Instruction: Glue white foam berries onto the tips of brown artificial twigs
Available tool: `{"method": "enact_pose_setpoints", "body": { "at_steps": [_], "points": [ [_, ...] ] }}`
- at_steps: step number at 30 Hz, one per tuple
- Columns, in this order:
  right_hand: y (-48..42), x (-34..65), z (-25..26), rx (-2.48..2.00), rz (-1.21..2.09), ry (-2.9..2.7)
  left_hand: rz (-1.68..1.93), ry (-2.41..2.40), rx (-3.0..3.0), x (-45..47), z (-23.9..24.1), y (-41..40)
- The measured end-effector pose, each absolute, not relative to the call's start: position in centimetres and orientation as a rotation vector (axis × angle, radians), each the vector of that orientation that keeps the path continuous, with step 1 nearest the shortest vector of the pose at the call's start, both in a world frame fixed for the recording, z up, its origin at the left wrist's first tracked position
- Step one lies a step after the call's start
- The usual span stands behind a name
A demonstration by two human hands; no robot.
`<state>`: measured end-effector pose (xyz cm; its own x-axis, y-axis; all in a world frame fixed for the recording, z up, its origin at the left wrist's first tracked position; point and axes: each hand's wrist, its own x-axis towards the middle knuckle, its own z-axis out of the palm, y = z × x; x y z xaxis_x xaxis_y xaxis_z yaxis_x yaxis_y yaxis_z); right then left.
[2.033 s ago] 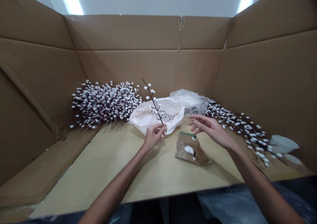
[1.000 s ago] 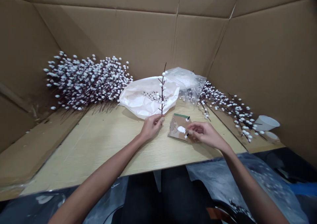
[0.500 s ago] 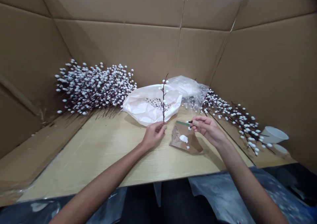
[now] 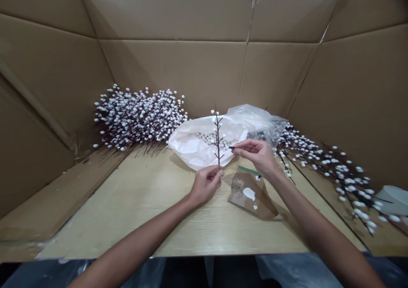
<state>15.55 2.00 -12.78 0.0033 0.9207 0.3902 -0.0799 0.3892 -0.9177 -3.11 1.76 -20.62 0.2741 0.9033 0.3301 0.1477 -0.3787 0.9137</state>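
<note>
Currently pinching the berry branch (image 4: 218, 141) low down in the left hand (image 4: 206, 184), thumb against finger; holding it nearly upright before the white bag (image 4: 186, 147); pinching a small dark piece (image 4: 231, 148) in the right hand (image 4: 257, 154), likewise closed; pointing it leftward, just beside the branch.

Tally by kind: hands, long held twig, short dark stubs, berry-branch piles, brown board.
Left hand, right hand: 2
Long held twig: 1
Brown board: 1
Short dark stubs: 2
Berry-branch piles: 2
Total: 8
</note>
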Motion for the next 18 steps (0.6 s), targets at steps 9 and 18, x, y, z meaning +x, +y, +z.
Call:
{"method": "enact_pose_setpoints", "body": {
  "at_steps": [9, 18],
  "points": [
    [1.6, 15.4, -15.6, -0.958, 0.632, -1.390, 1.159, 0.971, 1.725, -2.9, -20.3, 1.6],
    [1.4, 15.6, -16.0, -0.964, 0.529, -1.455, 1.163, 0.973, 1.731, -2.9, -20.4, 1.6]
  ]
}}
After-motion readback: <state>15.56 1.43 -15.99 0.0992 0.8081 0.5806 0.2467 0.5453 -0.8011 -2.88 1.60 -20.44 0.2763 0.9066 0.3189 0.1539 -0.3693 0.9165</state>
